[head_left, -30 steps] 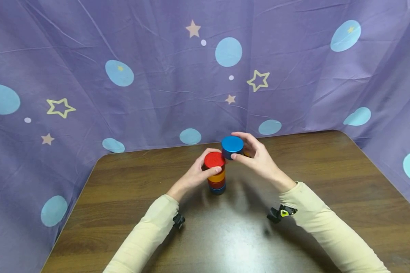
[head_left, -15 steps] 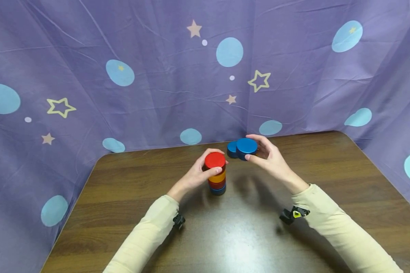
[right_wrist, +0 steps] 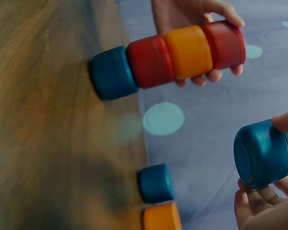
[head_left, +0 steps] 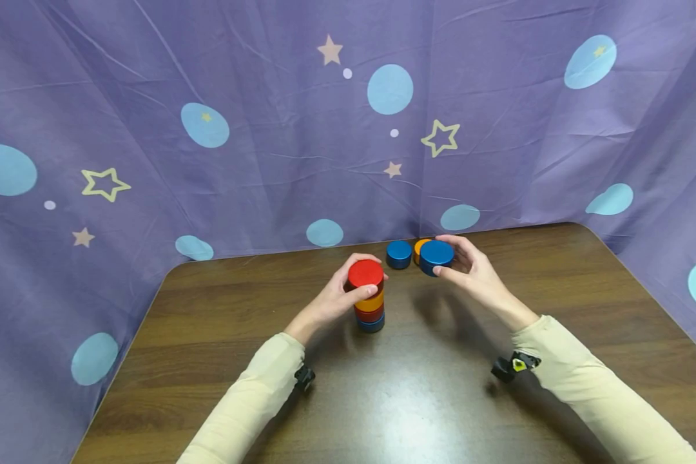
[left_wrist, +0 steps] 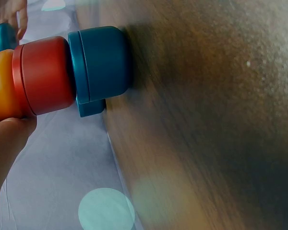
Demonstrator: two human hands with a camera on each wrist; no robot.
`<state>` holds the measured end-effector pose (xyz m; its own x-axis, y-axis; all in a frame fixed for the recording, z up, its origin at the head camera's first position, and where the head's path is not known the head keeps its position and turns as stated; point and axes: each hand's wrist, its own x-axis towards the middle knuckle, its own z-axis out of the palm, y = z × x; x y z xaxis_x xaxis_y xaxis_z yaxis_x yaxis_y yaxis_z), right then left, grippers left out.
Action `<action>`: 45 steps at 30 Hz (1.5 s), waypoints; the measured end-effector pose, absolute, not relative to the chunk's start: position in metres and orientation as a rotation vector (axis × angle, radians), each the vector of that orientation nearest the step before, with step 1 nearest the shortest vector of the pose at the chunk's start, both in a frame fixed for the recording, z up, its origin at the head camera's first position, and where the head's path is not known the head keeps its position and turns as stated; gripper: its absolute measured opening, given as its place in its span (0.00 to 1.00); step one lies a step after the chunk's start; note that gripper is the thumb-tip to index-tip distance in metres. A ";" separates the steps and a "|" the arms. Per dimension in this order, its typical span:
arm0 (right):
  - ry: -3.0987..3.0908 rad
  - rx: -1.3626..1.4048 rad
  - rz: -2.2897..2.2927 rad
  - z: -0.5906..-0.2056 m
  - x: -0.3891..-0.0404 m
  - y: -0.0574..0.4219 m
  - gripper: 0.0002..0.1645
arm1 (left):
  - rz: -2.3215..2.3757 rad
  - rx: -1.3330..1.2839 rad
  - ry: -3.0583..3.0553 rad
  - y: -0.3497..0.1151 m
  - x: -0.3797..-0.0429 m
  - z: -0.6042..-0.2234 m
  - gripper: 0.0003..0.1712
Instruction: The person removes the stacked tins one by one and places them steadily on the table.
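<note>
A column of small round lidded tins stands upright on the table: a blue tin at the bottom, then a red tin, an orange tin and another red tin on top. My left hand grips the column near its top, thumb across the front of the upper red tin and fingers behind. To the right, my right hand holds a blue tin by its sides, thumb in front and fingers at the back. The right wrist view shows this tin raised above the table.
Toward the table's back edge stand a second blue tin and an orange tin, the latter partly covered by the held tin in the head view. Behind the wooden table hangs a purple curtain with stars and dots.
My right hand has moved right with the blue tin, away from the column, uncovering the blue tin at the back and part of the orange one. My left hand keeps its hold.
</note>
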<state>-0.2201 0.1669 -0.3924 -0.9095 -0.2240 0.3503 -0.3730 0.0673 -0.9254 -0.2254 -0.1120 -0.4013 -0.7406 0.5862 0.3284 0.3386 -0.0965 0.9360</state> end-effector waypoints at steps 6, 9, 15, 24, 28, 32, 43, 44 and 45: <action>-2.274 0.542 1.967 -0.403 -0.221 0.177 0.32 | 1.943 1.024 1.976 -0.111 -0.225 -0.401 0.24; -2.314 0.492 1.955 -0.408 -0.223 0.182 0.33 | 1.940 1.031 1.983 -0.112 -0.225 -0.402 0.24; -2.340 0.412 1.975 -0.422 -0.231 0.191 0.35 | 1.940 1.031 1.997 -0.111 -0.225 -0.403 0.25; -2.408 0.352 1.915 -0.434 -0.240 0.203 0.35 | 1.949 1.019 1.982 -0.112 -0.224 -0.403 0.25; -2.420 0.339 1.905 -0.438 -0.244 0.207 0.35 | 1.953 1.003 1.990 -0.112 -0.224 -0.402 0.24; -2.434 0.309 1.883 -0.440 -0.246 0.210 0.36 | 1.955 0.984 1.997 -0.111 -0.223 -0.402 0.24; -2.479 0.244 1.828 -0.447 -0.257 0.216 0.38 | 1.951 0.974 2.021 -0.110 -0.222 -0.400 0.23; -2.476 0.239 1.835 -0.447 -0.258 0.216 0.39 | 1.950 0.974 2.020 -0.110 -0.222 -0.400 0.23; -2.477 0.235 1.842 -0.448 -0.259 0.217 0.39 | 1.952 0.976 2.013 -0.110 -0.222 -0.400 0.23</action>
